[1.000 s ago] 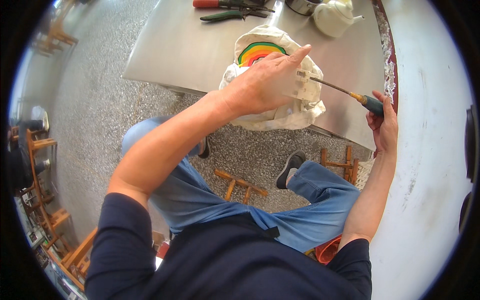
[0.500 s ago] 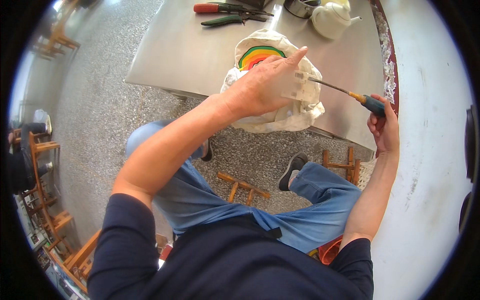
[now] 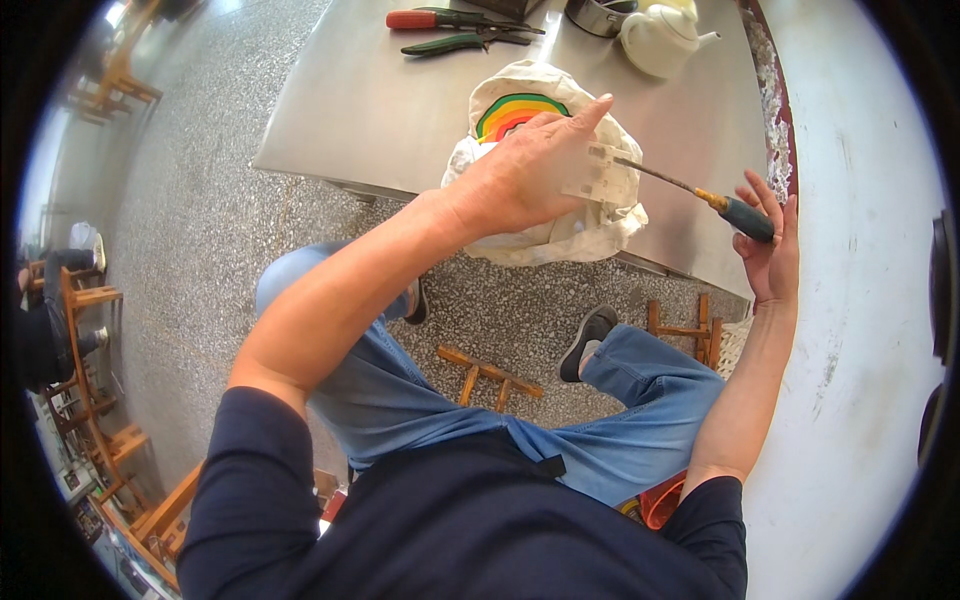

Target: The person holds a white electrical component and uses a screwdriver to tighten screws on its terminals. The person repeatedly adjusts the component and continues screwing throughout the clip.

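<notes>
A cream cloth bag [image 3: 560, 245] with a rainbow patch lies bunched at the table's near edge. Over it is my left hand [image 3: 525, 175], its fingers curled and partly smeared, one digit pointing away to the far right. It holds a pale, see-through piece with square lugs [image 3: 602, 172] against the cloth. A screwdriver [image 3: 745, 218] with a dark green handle and a rusty shaft reaches leftward, its tip at that piece. My right hand [image 3: 772, 245] has the handle's end against the palm and thumb, with the other fingers loosely stretched beside it.
On the metal table [image 3: 360, 110] lie red-handled pliers [image 3: 425, 18] and green-handled pliers [image 3: 455, 43]. A white teapot [image 3: 662, 42] and a metal pot [image 3: 598, 15] stand at the back. A white wall [image 3: 860, 300] runs along the right; a wooden stool [image 3: 490, 372] is below.
My right hand has loosened its fingers and stretched them outward along the screwdriver handle, which tilts slightly lower. My left hand and the bag have hardly moved.
</notes>
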